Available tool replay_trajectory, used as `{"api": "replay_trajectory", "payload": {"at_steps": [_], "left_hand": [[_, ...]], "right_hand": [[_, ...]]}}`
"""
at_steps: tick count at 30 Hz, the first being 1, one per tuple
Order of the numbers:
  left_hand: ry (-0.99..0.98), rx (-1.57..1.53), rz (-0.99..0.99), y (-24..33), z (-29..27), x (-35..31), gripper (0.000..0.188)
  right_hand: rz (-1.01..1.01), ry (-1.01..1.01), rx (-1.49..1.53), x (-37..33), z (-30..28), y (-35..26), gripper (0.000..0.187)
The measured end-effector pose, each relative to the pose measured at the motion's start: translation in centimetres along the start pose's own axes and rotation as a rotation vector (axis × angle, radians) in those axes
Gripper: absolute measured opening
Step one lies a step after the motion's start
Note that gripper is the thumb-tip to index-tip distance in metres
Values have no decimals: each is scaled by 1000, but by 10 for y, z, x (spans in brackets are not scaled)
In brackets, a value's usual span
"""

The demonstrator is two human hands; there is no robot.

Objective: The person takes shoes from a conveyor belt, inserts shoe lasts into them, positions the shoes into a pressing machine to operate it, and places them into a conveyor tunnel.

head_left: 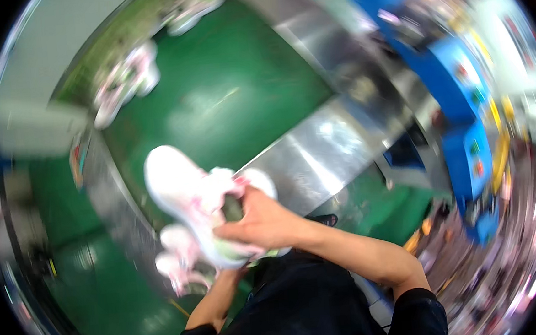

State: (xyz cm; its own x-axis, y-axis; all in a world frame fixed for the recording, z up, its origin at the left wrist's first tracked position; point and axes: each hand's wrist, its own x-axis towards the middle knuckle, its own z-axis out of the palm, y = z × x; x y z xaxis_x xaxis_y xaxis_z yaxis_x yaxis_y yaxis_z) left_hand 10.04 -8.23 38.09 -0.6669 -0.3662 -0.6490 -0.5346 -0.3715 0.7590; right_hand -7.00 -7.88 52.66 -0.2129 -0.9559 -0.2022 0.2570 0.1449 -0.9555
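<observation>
My right hand (261,221) is closed on a white and pink sneaker (178,184), gripping it around the ankle opening. The toe points up and to the left, above the green belt's near edge. Part of a second white shoe (260,182) shows just behind my right hand; I cannot tell whether it is gripped too. My left hand (231,276) is mostly hidden beneath the sneaker's heel, with its fingers out of sight. Left of my left wrist are more pink and white shoes (183,250), blurred and partly covered.
A green conveyor belt (212,102) carries several pink and white shoes (128,84) at its far left. Metal plates (317,151) edge it on the right. Beyond stand blue machines (464,139) with coloured buttons. Blurred racks (508,255) fill the lower right.
</observation>
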Motion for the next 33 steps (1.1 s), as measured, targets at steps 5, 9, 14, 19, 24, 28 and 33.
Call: {"api": "replay_trajectory", "payload": {"at_steps": [5, 9, 14, 19, 24, 28, 33], "left_hand": [[-150, 0, 246, 127, 4, 5, 49], [-357, 430, 323, 194, 60, -4, 63], [-1050, 533, 371, 155, 179, -66, 71], [-1573, 920, -416, 87, 256, -180, 76], [-2155, 1102, -337, 8, 317, -308, 72], [-2065, 1085, 334, -93, 346, -354, 58], [-2129, 569, 685, -59, 358, -346, 45]], "right_hand": [[-273, 546, 68, -129, -49, -38, 43], [-511, 1012, -55, -281, -48, -19, 42], [-284, 1599, 164, -460, 103, 28, 63], [-171, 2344, 543, -494, 327, 67, 79], [313, 3347, 584, -452, 432, 152, 68], [1058, 3368, 352, -515, 415, 182, 49], [612, 3608, -630, -521, 340, 134, 39]]}}
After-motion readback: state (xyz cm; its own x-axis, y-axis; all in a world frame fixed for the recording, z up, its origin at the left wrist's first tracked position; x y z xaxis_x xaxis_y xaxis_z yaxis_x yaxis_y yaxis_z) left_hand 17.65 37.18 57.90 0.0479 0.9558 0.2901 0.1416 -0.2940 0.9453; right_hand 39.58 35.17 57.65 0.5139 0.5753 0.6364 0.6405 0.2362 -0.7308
